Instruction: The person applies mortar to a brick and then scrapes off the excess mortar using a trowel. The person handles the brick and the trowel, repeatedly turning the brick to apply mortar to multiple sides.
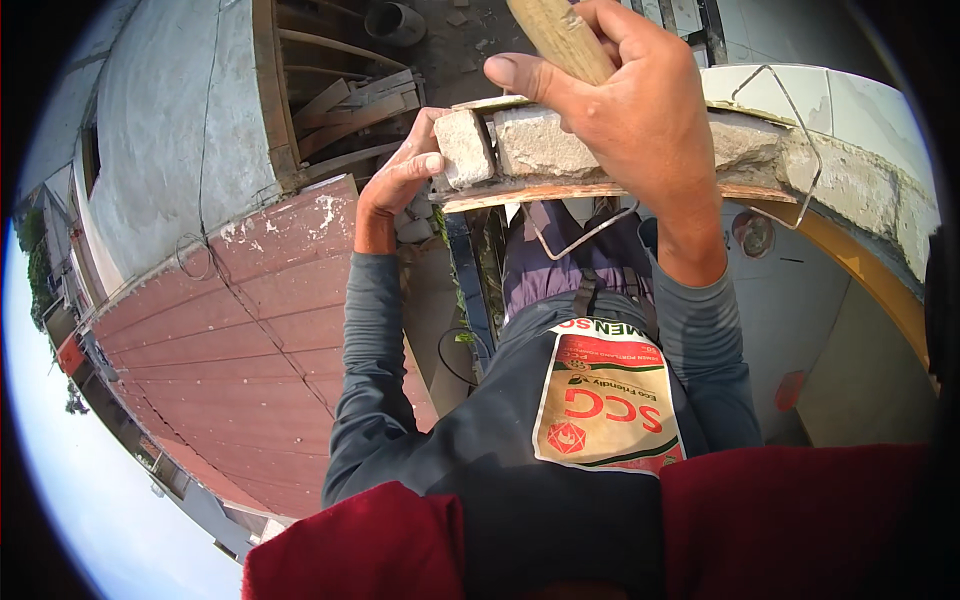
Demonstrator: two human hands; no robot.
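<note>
My left hand [400, 172] grips the left end of a small pale block [465, 150], which sits at the end of a row on top of a narrow wall. To the right of it, past a dark gap, lies a longer rough pale block [545, 142]. My right hand [655, 115] is raised over the row, closed around a thick light wooden handle [563, 40]; the tool's other end is out of the picture. A thin wooden board [560, 192] runs beneath the blocks. Bent metal rod clamps [818, 150] straddle the wall.
A curved plastered wall [860, 175] continues to the right. Reddish-brown boards [230, 330] slope away on the left beside a grey wall [190, 110]. Stacked timber pieces [355, 105] and a bucket [395, 24] lie far below, beyond the wall.
</note>
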